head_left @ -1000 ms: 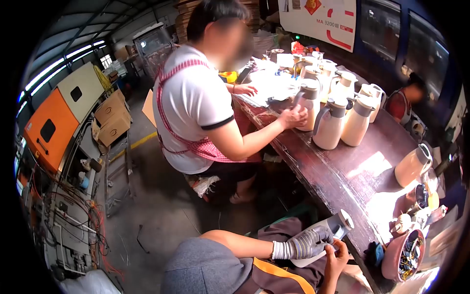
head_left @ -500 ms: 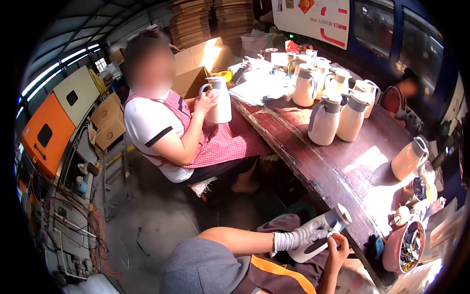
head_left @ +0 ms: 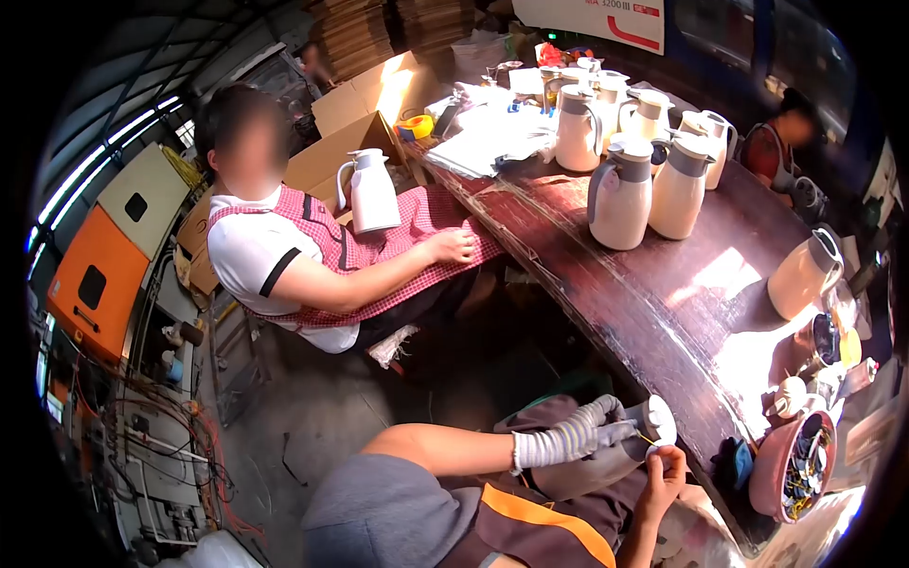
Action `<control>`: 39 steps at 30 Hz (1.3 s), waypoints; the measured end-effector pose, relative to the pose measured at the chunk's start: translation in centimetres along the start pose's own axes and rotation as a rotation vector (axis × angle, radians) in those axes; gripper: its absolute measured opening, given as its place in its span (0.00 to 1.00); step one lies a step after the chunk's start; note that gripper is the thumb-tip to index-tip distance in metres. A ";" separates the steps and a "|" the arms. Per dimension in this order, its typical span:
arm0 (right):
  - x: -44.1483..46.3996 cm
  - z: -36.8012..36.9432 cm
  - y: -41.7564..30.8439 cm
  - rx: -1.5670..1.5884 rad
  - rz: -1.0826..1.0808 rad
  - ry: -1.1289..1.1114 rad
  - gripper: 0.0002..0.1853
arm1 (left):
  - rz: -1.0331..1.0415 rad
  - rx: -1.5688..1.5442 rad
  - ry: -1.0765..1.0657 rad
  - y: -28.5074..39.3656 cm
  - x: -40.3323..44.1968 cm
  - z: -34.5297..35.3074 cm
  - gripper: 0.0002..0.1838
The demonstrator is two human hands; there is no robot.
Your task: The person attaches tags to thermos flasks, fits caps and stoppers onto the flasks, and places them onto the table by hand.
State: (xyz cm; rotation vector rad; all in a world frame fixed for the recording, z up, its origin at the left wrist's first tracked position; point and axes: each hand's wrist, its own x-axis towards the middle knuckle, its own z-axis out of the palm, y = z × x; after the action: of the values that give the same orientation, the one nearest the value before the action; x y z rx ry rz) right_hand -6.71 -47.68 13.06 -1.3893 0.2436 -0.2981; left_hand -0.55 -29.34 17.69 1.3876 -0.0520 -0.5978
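Co-worker's (head_left: 251, 237) jug (head_left: 375, 199) lower, carton (head_left: 329, 153) behind

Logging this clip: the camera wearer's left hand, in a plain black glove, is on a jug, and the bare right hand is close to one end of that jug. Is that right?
Not quite: the glove isn't plain black; the head view shows it light grey with stripes. The left hand is on a jug, with the bare right hand close to one end.
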 end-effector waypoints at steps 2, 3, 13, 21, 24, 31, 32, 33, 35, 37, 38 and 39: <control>-0.6 -0.2 0.4 -0.015 0.043 -0.065 0.05 | 0.117 -0.026 -0.022 -2.4 1.0 -1.0 0.13; -1.1 0.2 0.3 -0.028 0.060 -0.093 0.06 | 0.177 0.091 -0.036 -1.7 0.8 -1.6 0.15; -3.0 0.7 -1.7 -0.222 0.062 -0.308 0.04 | 0.116 0.869 0.007 4.0 -1.5 -2.7 0.23; -4.0 -0.7 -2.9 -0.316 0.040 -0.257 0.03 | 0.131 0.736 0.022 4.0 -1.4 -4.0 0.24; -4.4 -1.1 -0.9 -0.222 0.165 -0.287 0.03 | -0.004 0.640 0.012 3.3 -1.3 -4.3 0.23; -4.2 -1.6 -1.0 -0.055 0.171 -0.181 0.19 | -0.008 0.217 0.015 5.0 -2.0 -5.3 0.16; -3.9 -2.0 -1.1 -0.109 0.147 -0.152 0.19 | 0.082 0.082 0.036 5.3 -1.9 -5.7 0.14; -3.7 -1.9 -1.4 -0.121 0.107 -0.147 0.19 | 0.199 0.105 0.054 6.6 -1.7 -6.1 0.14; -3.2 -2.4 -1.6 -0.144 0.105 -0.165 0.19 | 0.420 -0.011 0.054 9.2 -1.0 -7.1 0.14; -3.1 -1.2 -3.0 -0.203 0.115 -0.169 0.19 | 0.539 0.070 0.137 11.1 0.4 -8.2 0.16; -2.4 -0.9 -3.4 -0.202 0.115 -0.168 0.19 | 0.591 0.299 0.219 12.4 1.3 -9.0 0.17; -1.6 -0.7 -3.6 -0.188 0.056 -0.164 0.19 | 0.645 0.274 0.233 13.0 2.7 -9.2 0.16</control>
State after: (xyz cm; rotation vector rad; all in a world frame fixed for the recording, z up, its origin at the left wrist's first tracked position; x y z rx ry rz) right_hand -8.69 -48.35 16.50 -1.5808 0.1775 -0.1161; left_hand 9.94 -21.44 27.04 1.5878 -0.3902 0.1146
